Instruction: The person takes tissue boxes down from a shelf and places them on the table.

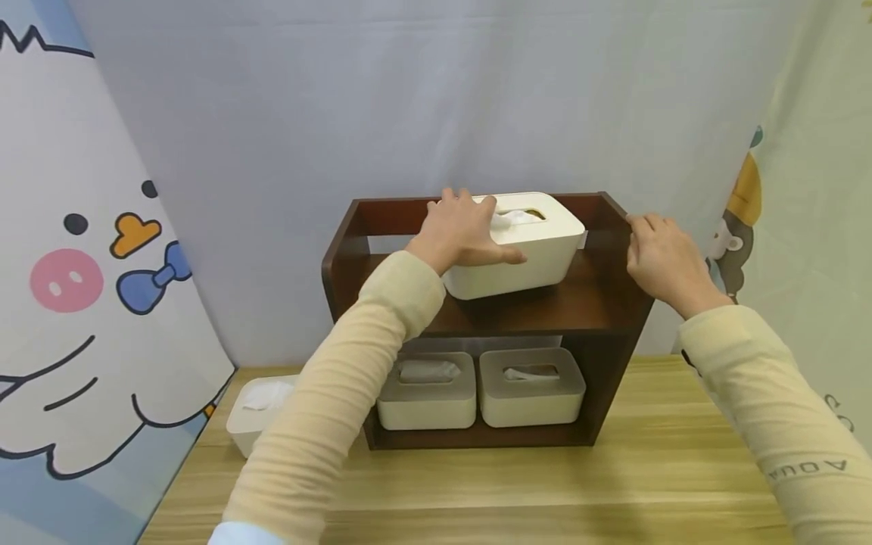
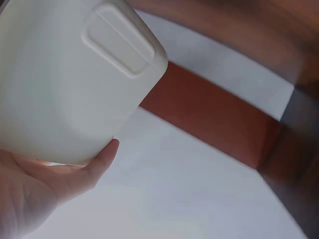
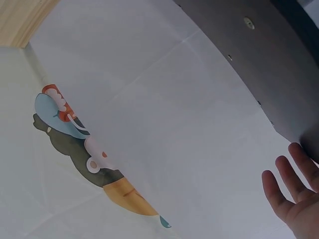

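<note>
A cream tissue box (image 1: 524, 265) with white tissue in its top slot is tilted above the upper board of a dark brown two-tier shelf (image 1: 531, 316). My left hand (image 1: 456, 231) grips its left end, thumb along the front and fingers over the top. In the left wrist view, the box's underside (image 2: 55, 89) shows a raised oblong foot, and the thumb presses near its edge. My right hand (image 1: 666, 257) rests against the shelf's right side panel (image 1: 623, 265). Its fingers (image 3: 289, 179) are spread and nearly straight in the right wrist view.
Two tissue boxes, one left (image 1: 428, 405) and one right (image 1: 531, 397), sit side by side on the lower tier. Another box (image 1: 248, 424) stands on the wooden table (image 1: 477, 492) left of the shelf, partly behind my left sleeve. A pale cloth wall (image 1: 272, 151) hangs behind.
</note>
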A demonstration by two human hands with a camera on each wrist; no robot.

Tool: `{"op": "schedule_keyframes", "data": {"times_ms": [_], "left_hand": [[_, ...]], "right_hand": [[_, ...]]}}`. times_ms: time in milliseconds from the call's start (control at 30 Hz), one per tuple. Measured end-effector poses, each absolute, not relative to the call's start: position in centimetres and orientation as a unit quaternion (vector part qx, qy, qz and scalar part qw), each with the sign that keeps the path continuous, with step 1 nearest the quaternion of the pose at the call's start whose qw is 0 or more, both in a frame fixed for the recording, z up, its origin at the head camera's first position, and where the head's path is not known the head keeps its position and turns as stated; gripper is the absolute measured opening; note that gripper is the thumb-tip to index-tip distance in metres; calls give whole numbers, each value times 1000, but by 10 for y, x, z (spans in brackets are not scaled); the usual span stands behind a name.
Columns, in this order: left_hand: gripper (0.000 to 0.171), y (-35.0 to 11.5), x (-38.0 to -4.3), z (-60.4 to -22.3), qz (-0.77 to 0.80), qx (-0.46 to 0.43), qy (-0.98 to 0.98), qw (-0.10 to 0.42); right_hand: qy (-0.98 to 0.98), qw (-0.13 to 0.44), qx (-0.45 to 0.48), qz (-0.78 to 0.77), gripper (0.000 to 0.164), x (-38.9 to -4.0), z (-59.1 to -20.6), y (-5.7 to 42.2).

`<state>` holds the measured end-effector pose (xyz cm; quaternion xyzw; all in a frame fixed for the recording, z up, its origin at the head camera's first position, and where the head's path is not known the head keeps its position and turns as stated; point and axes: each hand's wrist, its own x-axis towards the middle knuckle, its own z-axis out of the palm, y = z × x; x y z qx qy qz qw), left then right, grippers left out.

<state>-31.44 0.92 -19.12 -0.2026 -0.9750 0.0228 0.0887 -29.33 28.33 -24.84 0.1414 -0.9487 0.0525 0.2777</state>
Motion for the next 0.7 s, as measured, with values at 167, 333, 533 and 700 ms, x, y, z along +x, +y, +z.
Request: {"op": "schedule_keyframes", "data": {"times_ms": [167,333,533,700], "left_hand": [[92,-5,-312,-174,24,-203,-974,94],[93,-24,-306,-156,16,-203,-973,112],[97,-53,-298,-137,6,-193,-974,121],[99,-75,-292,-123,7,-178,-976,124]], "right_hand": [[-951,270,139,52,37,-293,-247,284],[-952,268,140,54,37,-294,-247,282],[-951,267,143,54,37,-295,-246,279],[-952,266,140,54,38,-295,-246,280]]}}
